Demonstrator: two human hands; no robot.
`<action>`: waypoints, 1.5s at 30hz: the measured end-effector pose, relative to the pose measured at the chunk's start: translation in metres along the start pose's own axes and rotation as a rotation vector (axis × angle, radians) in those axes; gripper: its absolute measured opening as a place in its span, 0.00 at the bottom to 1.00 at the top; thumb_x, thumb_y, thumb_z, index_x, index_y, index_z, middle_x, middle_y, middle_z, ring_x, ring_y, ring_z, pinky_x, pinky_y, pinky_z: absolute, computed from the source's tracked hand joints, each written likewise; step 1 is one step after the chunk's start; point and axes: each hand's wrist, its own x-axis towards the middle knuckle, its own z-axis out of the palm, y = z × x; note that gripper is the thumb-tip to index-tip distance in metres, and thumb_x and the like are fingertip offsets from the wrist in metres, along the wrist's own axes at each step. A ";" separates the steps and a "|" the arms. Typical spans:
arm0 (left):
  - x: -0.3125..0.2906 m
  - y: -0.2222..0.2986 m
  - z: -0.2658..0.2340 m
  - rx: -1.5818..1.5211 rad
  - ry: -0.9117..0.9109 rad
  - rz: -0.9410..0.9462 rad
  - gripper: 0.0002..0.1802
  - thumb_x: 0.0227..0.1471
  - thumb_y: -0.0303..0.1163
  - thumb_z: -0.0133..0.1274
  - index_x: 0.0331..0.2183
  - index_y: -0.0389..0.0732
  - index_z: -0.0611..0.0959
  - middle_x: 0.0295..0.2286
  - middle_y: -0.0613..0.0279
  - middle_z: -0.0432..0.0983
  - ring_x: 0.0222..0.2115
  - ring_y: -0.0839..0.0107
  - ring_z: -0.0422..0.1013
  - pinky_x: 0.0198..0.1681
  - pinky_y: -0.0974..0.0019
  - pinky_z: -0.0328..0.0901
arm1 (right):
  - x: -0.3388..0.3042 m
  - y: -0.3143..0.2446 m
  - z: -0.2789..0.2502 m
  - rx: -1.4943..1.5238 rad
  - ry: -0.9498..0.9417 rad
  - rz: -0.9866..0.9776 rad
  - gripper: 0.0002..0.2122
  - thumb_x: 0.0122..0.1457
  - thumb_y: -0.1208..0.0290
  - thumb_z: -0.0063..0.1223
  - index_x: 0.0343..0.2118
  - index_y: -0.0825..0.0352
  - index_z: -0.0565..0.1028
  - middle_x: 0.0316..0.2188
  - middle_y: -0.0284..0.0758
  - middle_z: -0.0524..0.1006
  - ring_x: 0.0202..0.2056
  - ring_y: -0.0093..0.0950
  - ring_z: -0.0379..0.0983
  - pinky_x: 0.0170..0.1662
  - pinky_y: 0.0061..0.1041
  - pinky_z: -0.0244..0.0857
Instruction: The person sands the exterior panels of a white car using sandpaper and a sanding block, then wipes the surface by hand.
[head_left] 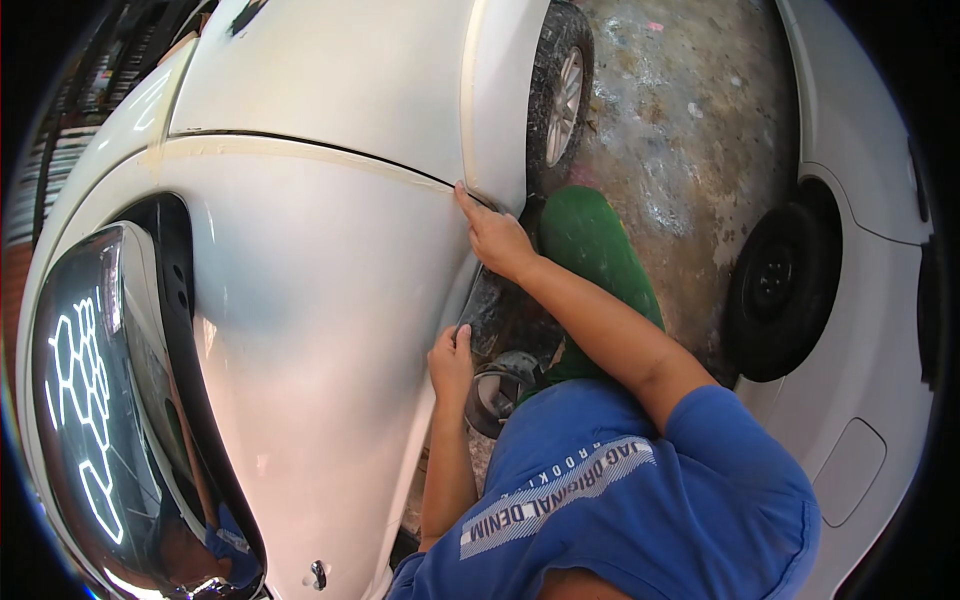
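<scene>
The white car panel (310, 290) fills the left and middle, with greyish patches on its surface. Cream masking tape (320, 160) lines its far edge, beside a dark seam. My right hand (497, 240) lies at the right end of this seam, its index finger stretched out and pressed on the tape. Nearer to me, my left hand (452, 368) has its fingers curled at the panel's side edge, thumb upward. Whatever is pinched there is too small to make out. Another cream tape strip (467, 80) runs along the adjoining white panel (330, 80).
A tyre and alloy wheel (562, 100) stand beyond my green-clad knee (595, 240). To the right is a second pale car (850, 230) with a black wheel (780, 285). Stained concrete floor (690, 110) lies between. Dark curved glass (110, 380) reflects hexagonal lights at left.
</scene>
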 end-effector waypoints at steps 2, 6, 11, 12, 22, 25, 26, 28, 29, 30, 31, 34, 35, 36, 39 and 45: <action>-0.001 0.001 0.000 0.005 -0.014 -0.008 0.18 0.63 0.41 0.54 0.34 0.32 0.83 0.19 0.62 0.73 0.20 0.76 0.68 0.26 0.66 0.63 | -0.001 0.002 0.002 0.010 -0.027 0.019 0.35 0.60 0.74 0.44 0.71 0.56 0.49 0.36 0.48 0.79 0.37 0.49 0.77 0.42 0.49 0.70; -0.004 -0.003 0.002 -0.015 -0.015 -0.011 0.18 0.62 0.40 0.54 0.36 0.32 0.83 0.19 0.60 0.75 0.21 0.74 0.71 0.28 0.65 0.66 | -0.002 0.002 0.001 0.033 -0.063 0.052 0.35 0.60 0.74 0.44 0.71 0.56 0.49 0.35 0.49 0.79 0.36 0.51 0.77 0.43 0.50 0.70; -0.009 -0.003 0.006 -0.066 -0.011 -0.023 0.18 0.63 0.40 0.51 0.36 0.32 0.81 0.20 0.46 0.71 0.21 0.58 0.68 0.30 0.58 0.64 | -0.005 0.003 0.000 0.054 -0.094 0.096 0.33 0.60 0.73 0.44 0.70 0.57 0.53 0.37 0.50 0.79 0.38 0.51 0.77 0.44 0.50 0.69; -0.010 -0.001 0.005 -0.050 -0.016 -0.021 0.18 0.63 0.40 0.52 0.36 0.32 0.81 0.20 0.46 0.71 0.21 0.58 0.68 0.30 0.58 0.64 | -0.006 0.005 0.001 0.053 -0.076 0.088 0.32 0.60 0.73 0.44 0.70 0.57 0.54 0.38 0.49 0.79 0.38 0.51 0.77 0.44 0.50 0.69; -0.020 0.010 -0.003 -0.088 -0.021 -0.081 0.17 0.63 0.40 0.52 0.37 0.32 0.82 0.20 0.49 0.72 0.22 0.65 0.68 0.31 0.61 0.64 | 0.004 -0.008 -0.011 -0.005 -0.085 0.132 0.33 0.60 0.74 0.42 0.71 0.54 0.52 0.46 0.47 0.77 0.40 0.52 0.76 0.45 0.50 0.69; -0.018 0.008 -0.001 -0.082 -0.010 -0.050 0.17 0.63 0.40 0.52 0.36 0.32 0.81 0.20 0.50 0.72 0.22 0.65 0.67 0.30 0.61 0.64 | 0.003 -0.002 -0.006 0.030 -0.058 0.131 0.35 0.60 0.74 0.42 0.72 0.53 0.48 0.48 0.48 0.77 0.41 0.51 0.76 0.46 0.49 0.69; -0.018 0.005 0.000 -0.079 -0.008 -0.050 0.17 0.63 0.40 0.52 0.36 0.32 0.81 0.20 0.50 0.71 0.22 0.65 0.67 0.30 0.61 0.64 | 0.002 -0.003 -0.005 0.044 -0.062 0.130 0.36 0.60 0.74 0.42 0.72 0.52 0.48 0.49 0.48 0.77 0.42 0.51 0.76 0.47 0.49 0.69; -0.017 -0.002 0.002 -0.073 -0.006 -0.047 0.18 0.63 0.40 0.52 0.35 0.32 0.81 0.20 0.50 0.71 0.21 0.65 0.67 0.30 0.60 0.63 | -0.002 -0.005 -0.004 0.070 -0.069 0.128 0.36 0.60 0.74 0.41 0.72 0.51 0.47 0.51 0.49 0.76 0.43 0.50 0.76 0.48 0.48 0.69; -0.017 -0.001 0.002 -0.079 -0.002 -0.048 0.18 0.63 0.40 0.52 0.35 0.32 0.81 0.20 0.49 0.71 0.21 0.64 0.67 0.30 0.60 0.63 | -0.002 -0.004 -0.006 0.062 -0.081 0.131 0.36 0.60 0.74 0.41 0.72 0.52 0.47 0.51 0.49 0.76 0.44 0.50 0.76 0.48 0.48 0.69; -0.016 -0.001 0.003 -0.084 0.002 -0.049 0.18 0.63 0.40 0.52 0.35 0.32 0.81 0.20 0.49 0.71 0.21 0.64 0.67 0.30 0.60 0.63 | -0.001 -0.004 -0.007 0.053 -0.094 0.134 0.36 0.60 0.75 0.42 0.72 0.52 0.47 0.51 0.49 0.76 0.44 0.49 0.76 0.48 0.48 0.69; -0.015 -0.001 0.004 -0.090 0.005 -0.050 0.18 0.63 0.40 0.52 0.35 0.32 0.81 0.20 0.49 0.71 0.21 0.63 0.67 0.30 0.60 0.63 | -0.001 -0.003 -0.009 0.044 -0.106 0.137 0.36 0.59 0.75 0.42 0.72 0.52 0.47 0.52 0.49 0.76 0.45 0.49 0.76 0.48 0.47 0.69; -0.015 0.003 0.004 -0.108 0.005 -0.042 0.17 0.63 0.40 0.52 0.35 0.32 0.81 0.20 0.48 0.71 0.21 0.61 0.67 0.30 0.60 0.64 | -0.002 -0.005 -0.014 0.016 -0.164 0.149 0.36 0.59 0.75 0.42 0.72 0.54 0.48 0.50 0.48 0.77 0.44 0.49 0.77 0.48 0.47 0.70; -0.014 0.003 0.004 -0.094 0.006 -0.036 0.17 0.63 0.40 0.52 0.36 0.32 0.81 0.20 0.47 0.71 0.21 0.61 0.67 0.30 0.59 0.64 | -0.002 -0.005 -0.015 -0.014 -0.182 0.149 0.36 0.59 0.74 0.43 0.71 0.55 0.48 0.49 0.48 0.77 0.43 0.48 0.77 0.47 0.47 0.70; -0.014 0.002 0.004 -0.081 0.007 -0.031 0.17 0.63 0.40 0.52 0.36 0.32 0.81 0.20 0.47 0.71 0.21 0.60 0.67 0.30 0.59 0.64 | -0.003 -0.004 -0.015 -0.044 -0.201 0.149 0.35 0.59 0.74 0.43 0.71 0.55 0.49 0.48 0.48 0.78 0.43 0.48 0.77 0.47 0.48 0.70; -0.012 0.001 0.006 -0.069 0.014 -0.016 0.18 0.63 0.40 0.52 0.36 0.32 0.81 0.20 0.47 0.72 0.22 0.58 0.68 0.30 0.59 0.64 | -0.006 0.004 -0.010 -0.087 -0.153 0.086 0.37 0.59 0.74 0.47 0.71 0.56 0.48 0.40 0.48 0.78 0.38 0.49 0.77 0.43 0.48 0.70; -0.012 0.004 0.003 -0.014 -0.035 -0.029 0.18 0.62 0.41 0.52 0.36 0.32 0.81 0.22 0.45 0.74 0.23 0.56 0.72 0.31 0.58 0.65 | 0.005 -0.013 -0.017 -0.128 0.083 -0.156 0.37 0.58 0.77 0.48 0.71 0.56 0.52 0.34 0.40 0.76 0.35 0.44 0.74 0.42 0.43 0.68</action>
